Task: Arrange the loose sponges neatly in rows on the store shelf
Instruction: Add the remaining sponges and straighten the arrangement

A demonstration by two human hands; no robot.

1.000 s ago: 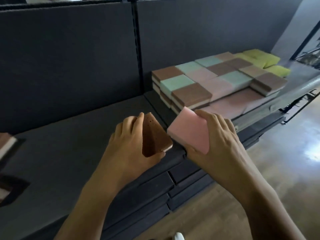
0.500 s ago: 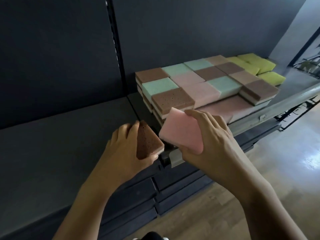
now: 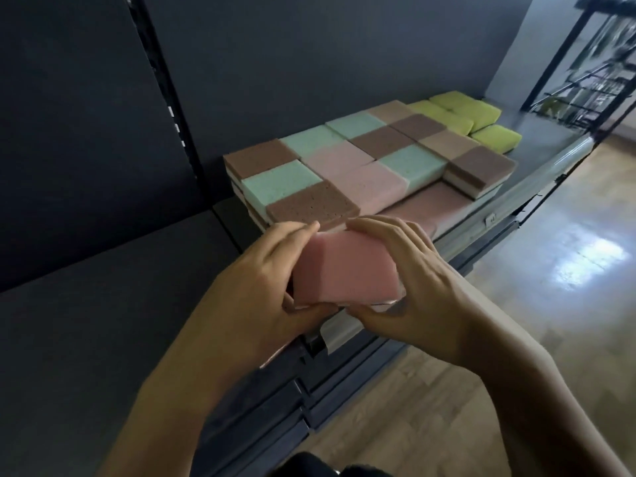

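Pink sponge (image 3: 344, 266): gripped at both ends by left hand (image 3: 254, 287) and right hand (image 3: 420, 280), fingers curled over top, thumbs below; underside hidden. Held over shelf (image 3: 537, 166) front edge, just before stacked rows (image 3: 344, 166) of brown, mint and pink sponges; lower layers mostly hidden

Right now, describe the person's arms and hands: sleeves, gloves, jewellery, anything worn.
Nothing is worn that shows. The left hand and right hand are bare: no gloves, rings or watch. Both forearms are bare to the frame's bottom edge, with no sleeve, bracelet or marking in view.
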